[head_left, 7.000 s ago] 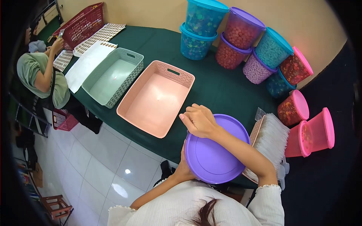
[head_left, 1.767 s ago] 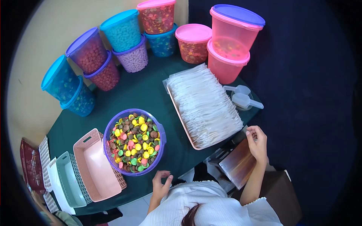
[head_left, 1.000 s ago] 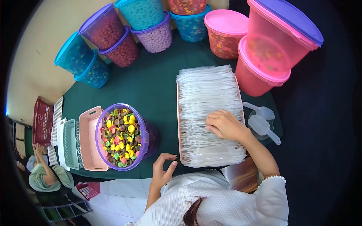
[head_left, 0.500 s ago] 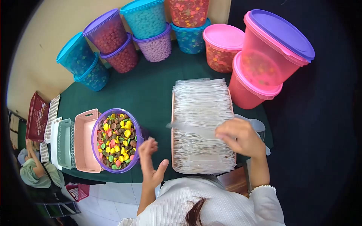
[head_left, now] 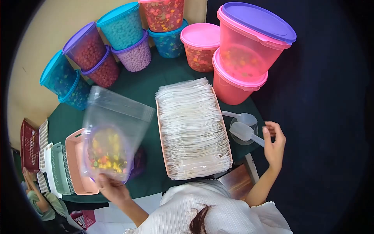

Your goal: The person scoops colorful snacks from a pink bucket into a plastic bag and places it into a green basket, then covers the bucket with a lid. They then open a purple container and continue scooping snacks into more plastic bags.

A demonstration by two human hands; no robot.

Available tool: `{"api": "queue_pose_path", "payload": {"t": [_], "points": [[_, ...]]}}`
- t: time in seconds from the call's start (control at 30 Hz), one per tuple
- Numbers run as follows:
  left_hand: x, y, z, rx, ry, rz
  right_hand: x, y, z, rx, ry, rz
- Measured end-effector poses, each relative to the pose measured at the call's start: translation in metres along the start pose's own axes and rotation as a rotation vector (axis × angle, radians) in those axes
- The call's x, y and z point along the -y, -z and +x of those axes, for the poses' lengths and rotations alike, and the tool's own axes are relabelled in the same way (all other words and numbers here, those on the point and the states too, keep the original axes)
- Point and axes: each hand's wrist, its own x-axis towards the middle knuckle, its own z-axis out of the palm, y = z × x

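My left hand pinches the lower edge of a clear plastic bag, which looks empty. The bag hangs in front of a purple bucket, so the small disc-shaped pieces inside, mostly yellow here, show blurred through the film. On the other side, my right hand is at the handle end of a translucent plastic scoop, thumb and fingers apart. That scoop rests on a clear round dish, beside a second scoop. Between my hands stands a pink basket packed with clear bags.
Lidded tubs of colourful pieces, such as a turquoise one and a tall pink one, line the back. Left are a pink basket, a green basket and a red crate. Another person is at far left.
The clear bag has gone from my right hand above the packed basket to my left hand before the purple bucket. My right hand has moved right to the scoop. The view has shifted.
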Motion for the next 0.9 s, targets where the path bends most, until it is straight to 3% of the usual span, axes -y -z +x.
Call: {"api": "queue_pose_path", "payload": {"t": [0.07,0.13,0.17,0.27,0.47,0.53,0.67,0.7,0.73,0.9], "points": [[-0.011,0.019,0.009,-0.011,0.027,-0.059,-0.020,0.015,-0.005,0.062,-0.215,-0.077],[-0.011,0.034,0.014,-0.106,-0.050,-0.053,-0.041,0.023,-0.010,0.170,0.033,-0.425],[-0.012,0.041,0.016,-0.201,-0.137,-0.047,-0.045,0.022,-0.012,0.247,0.020,-0.463],[-0.023,0.060,0.018,-0.259,-0.135,-0.099,-0.051,0.004,-0.006,0.389,-0.022,-0.438],[-0.053,0.080,0.020,-0.299,-0.323,-0.045,-0.074,-0.016,0.003,0.338,0.075,-0.503],[-0.061,0.084,0.018,-0.226,-0.398,0.030,-0.084,-0.020,0.005,0.332,0.126,-0.501],[-0.075,0.095,0.009,-0.430,-0.466,0.019,-0.084,-0.026,0.009,0.315,0.134,-0.459],[-0.079,0.083,0.010,-0.614,-0.472,-0.027,-0.083,-0.026,0.009,0.307,0.151,-0.429],[-0.083,0.088,0.009,-0.633,-0.492,-0.021,-0.082,-0.026,0.009,0.298,0.164,-0.401],[-0.098,0.112,0.012,-0.505,-0.500,0.058,-0.030,-0.016,0.000,0.238,0.052,-0.317]]}}
